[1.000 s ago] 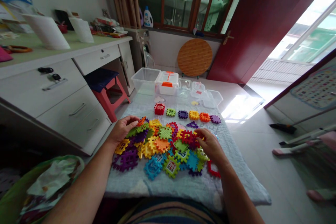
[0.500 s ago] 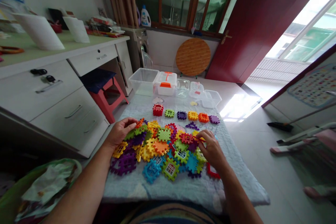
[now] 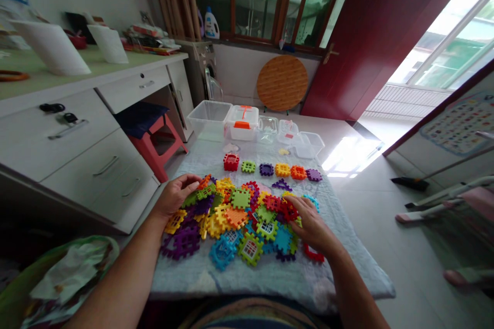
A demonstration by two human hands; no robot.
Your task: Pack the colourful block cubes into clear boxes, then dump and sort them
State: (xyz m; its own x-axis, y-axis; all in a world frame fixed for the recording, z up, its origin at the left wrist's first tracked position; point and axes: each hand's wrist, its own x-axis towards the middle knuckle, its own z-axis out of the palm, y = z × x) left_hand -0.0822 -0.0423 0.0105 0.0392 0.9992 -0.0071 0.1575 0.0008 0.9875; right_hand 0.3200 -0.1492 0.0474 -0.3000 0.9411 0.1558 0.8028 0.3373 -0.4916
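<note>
A heap of coloured plastic interlocking blocks [image 3: 235,218] with toothed edges lies on the cloth-covered table [image 3: 193,280]. At the heap's left edge rests my left hand [image 3: 178,196], fingers loosely curved and thumb apart, its tips beside an orange block [image 3: 204,181]. My right hand [image 3: 310,220] reaches over the right side, fingers stretched out and touching a red block [image 3: 289,210]. Its palm hides part of the pieces below. Behind the heap, a row of blocks runs from a red cube-like one [image 3: 231,162] to a purple one [image 3: 314,175]. A purple triangular piece [image 3: 282,184] lies between row and heap.
Clear plastic boxes stand at the table's far end, including a large open bin [image 3: 210,118] and a box with an orange latch [image 3: 243,124]. On the left are a drawer cabinet [image 3: 77,139], a pink stool [image 3: 160,139] and a lined waste bin [image 3: 65,277].
My right hand has spread its fingers and turned flatter over the red block; the small yellow piece at its fingertips before no longer shows there. My left hand has stayed put.
</note>
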